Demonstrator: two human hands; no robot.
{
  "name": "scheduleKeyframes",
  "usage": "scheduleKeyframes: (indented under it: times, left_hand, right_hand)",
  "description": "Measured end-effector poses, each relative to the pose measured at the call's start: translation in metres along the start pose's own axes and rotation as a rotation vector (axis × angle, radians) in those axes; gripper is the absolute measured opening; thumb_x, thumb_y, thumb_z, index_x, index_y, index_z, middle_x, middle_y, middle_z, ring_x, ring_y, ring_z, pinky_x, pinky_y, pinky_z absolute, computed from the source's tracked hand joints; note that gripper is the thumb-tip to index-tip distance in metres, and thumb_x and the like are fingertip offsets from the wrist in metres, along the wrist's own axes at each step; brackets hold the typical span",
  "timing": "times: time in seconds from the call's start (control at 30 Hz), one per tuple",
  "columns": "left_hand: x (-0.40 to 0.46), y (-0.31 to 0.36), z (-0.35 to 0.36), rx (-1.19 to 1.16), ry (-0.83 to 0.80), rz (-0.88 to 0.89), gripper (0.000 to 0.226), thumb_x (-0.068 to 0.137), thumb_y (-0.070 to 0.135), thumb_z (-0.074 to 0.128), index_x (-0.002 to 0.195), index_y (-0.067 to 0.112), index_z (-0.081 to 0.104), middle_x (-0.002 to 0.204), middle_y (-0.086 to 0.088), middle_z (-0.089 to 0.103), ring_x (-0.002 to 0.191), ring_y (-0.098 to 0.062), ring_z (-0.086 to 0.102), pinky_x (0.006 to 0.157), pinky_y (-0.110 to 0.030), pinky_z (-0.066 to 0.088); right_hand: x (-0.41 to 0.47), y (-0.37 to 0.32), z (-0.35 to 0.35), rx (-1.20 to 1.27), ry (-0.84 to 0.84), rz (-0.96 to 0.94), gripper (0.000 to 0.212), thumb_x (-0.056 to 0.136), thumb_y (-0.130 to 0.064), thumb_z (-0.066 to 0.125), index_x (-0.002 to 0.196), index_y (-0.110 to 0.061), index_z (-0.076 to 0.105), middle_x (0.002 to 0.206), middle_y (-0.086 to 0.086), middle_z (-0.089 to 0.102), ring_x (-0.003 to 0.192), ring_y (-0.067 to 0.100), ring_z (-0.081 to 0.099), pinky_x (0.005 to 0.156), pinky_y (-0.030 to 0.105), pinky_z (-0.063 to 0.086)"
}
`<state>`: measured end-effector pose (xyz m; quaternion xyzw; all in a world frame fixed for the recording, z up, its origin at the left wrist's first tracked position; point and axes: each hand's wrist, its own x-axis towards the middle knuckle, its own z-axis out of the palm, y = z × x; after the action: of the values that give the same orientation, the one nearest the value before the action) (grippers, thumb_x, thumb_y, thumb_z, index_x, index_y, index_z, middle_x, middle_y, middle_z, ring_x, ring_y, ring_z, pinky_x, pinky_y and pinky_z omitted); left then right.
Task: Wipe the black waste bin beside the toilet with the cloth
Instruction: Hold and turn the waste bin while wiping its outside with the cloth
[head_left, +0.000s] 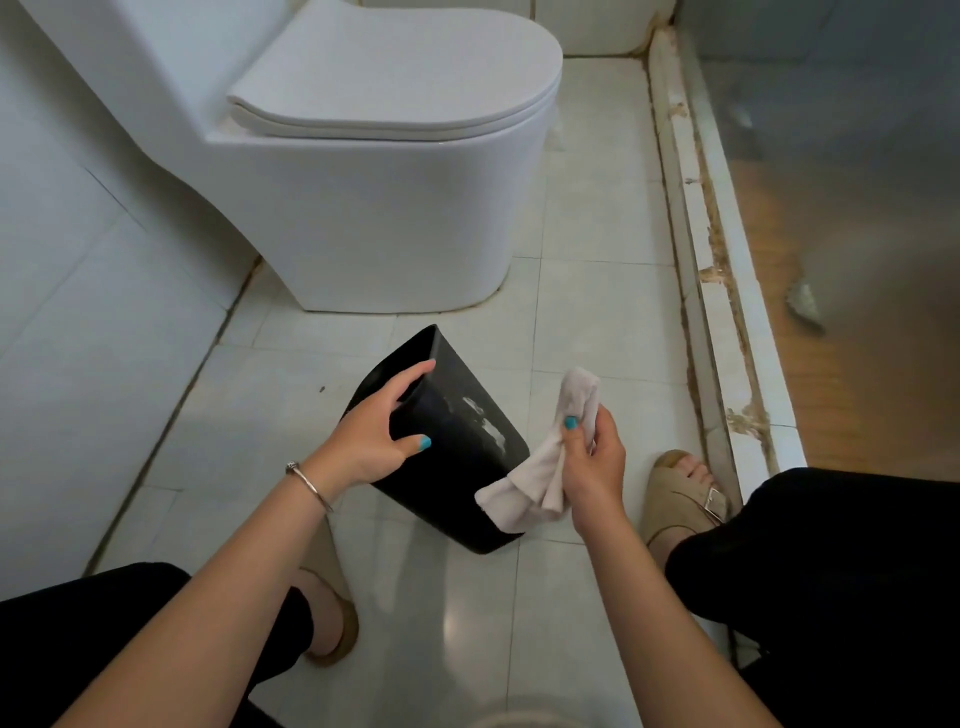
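- Head view: the black waste bin (457, 441) is tipped over at a slant in front of the white toilet (374, 171), with its open mouth turned up and to the left and its base low on the pale floor tiles (587, 322).
- The left hand (374, 431) grips the bin at its rim: the fingers curl over the edge into the opening while the thumb presses on the outer wall.
- Pale smears show on the bin's upward-facing side, between the two hands.
- The right hand (592, 462) is closed around a bunched white cloth (540, 462), thumb on top; one end of the cloth sticks up above the fingers, the other hangs down and lies against the bin's lower right corner.
- A thin bracelet (310, 486) sits on the left wrist.
- The person crouches, with dark trouser legs at both lower corners and a beige sandal (685, 499) on the right foot just beside the right hand.
- A stained white threshold (711, 249) runs along the right, and beyond it is a brown floor.
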<state>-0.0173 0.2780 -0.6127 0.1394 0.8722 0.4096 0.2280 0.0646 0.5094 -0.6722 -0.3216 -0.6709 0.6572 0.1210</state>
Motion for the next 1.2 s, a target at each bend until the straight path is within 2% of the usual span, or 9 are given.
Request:
scheduleKeyframes:
  times: [0.17,0.27,0.33,0.5,0.6,0.77,0.9,1.03,1.2]
  left_hand:
    - [0.003,0.009,0.002,0.133,-0.046,-0.055,0.09,0.081,0.022,0.073,0.145,0.047,0.015,0.145,0.009,0.04,0.128,-0.014,0.044,0.106,-0.034,0.04]
    - [0.002,0.006,0.007,0.191,-0.032,-0.081,0.098,0.086,0.022,0.068,0.146,0.05,-0.004,0.152,0.009,0.031,0.114,-0.011,0.05,0.099,-0.026,0.039]
    - [0.002,0.003,0.009,0.184,-0.011,-0.084,0.1,0.086,0.022,0.069,0.146,0.048,-0.007,0.152,0.01,0.031,0.115,-0.009,0.05,0.098,-0.024,0.037]
    - [0.003,-0.004,0.011,0.145,0.106,-0.103,0.093,0.082,0.025,0.073,0.151,0.036,0.011,0.141,0.006,0.047,0.129,-0.018,0.046,0.104,-0.029,0.038]
    - [0.001,-0.006,0.009,0.2,0.172,-0.069,0.088,0.081,0.033,0.073,0.148,0.04,0.017,0.136,0.007,0.054,0.126,-0.016,0.049,0.101,-0.039,0.045]
    - [-0.004,-0.01,0.0,0.229,0.034,-0.069,0.105,0.074,0.034,0.079,0.144,0.054,0.003,0.141,0.011,0.047,0.119,-0.014,0.053,0.097,-0.033,0.046]
    - [0.001,-0.009,-0.001,0.188,0.03,-0.049,0.104,0.075,0.023,0.079,0.145,0.049,0.007,0.137,0.008,0.051,0.114,-0.014,0.057,0.097,-0.032,0.047]
    - [0.005,-0.007,0.0,0.178,0.066,-0.045,0.102,0.075,0.021,0.079,0.147,0.045,0.011,0.136,0.007,0.053,0.119,-0.017,0.054,0.1,-0.038,0.046]
    - [0.004,-0.003,0.002,0.215,0.058,-0.019,0.102,0.074,0.022,0.08,0.146,0.048,0.011,0.13,0.005,0.057,0.106,-0.022,0.061,0.094,-0.039,0.049]
  right_hand:
    - [0.004,0.008,-0.009,-0.021,0.014,0.006,0.014,0.098,-0.016,0.051,0.103,-0.027,0.058,0.096,-0.006,0.063,0.093,0.013,0.06,0.079,0.024,0.049]
    - [0.003,0.014,-0.01,-0.076,-0.031,0.028,0.021,0.098,-0.015,0.051,0.118,-0.018,0.057,0.109,-0.002,0.063,0.105,0.017,0.059,0.091,0.033,0.05]
    - [0.001,0.019,-0.007,-0.088,-0.053,0.057,0.028,0.099,-0.014,0.05,0.126,-0.017,0.055,0.118,0.001,0.062,0.11,0.018,0.058,0.097,0.037,0.048]
    - [-0.004,0.029,0.004,-0.11,-0.117,0.079,0.027,0.099,-0.015,0.05,0.126,-0.019,0.055,0.115,-0.001,0.061,0.107,0.018,0.058,0.097,0.038,0.049]
    - [-0.002,0.031,0.009,-0.104,-0.127,0.088,0.023,0.099,-0.015,0.05,0.122,-0.018,0.055,0.112,0.001,0.061,0.105,0.019,0.058,0.096,0.04,0.049]
    - [0.002,0.034,0.009,-0.098,-0.131,0.106,0.02,0.1,-0.018,0.049,0.12,-0.023,0.052,0.112,0.001,0.059,0.104,0.017,0.057,0.092,0.034,0.049]
    - [0.005,0.041,0.009,-0.145,-0.155,0.133,0.023,0.1,-0.019,0.049,0.122,-0.019,0.051,0.113,0.002,0.059,0.104,0.019,0.058,0.091,0.034,0.05]
    - [0.005,0.049,0.014,-0.175,-0.218,0.135,0.025,0.099,-0.021,0.051,0.123,-0.017,0.054,0.106,-0.004,0.06,0.098,0.015,0.058,0.075,0.017,0.045]
    - [0.007,0.061,0.023,-0.217,-0.251,0.137,0.041,0.093,-0.035,0.062,0.132,-0.025,0.055,0.126,-0.008,0.055,0.115,0.011,0.052,0.098,0.029,0.044]
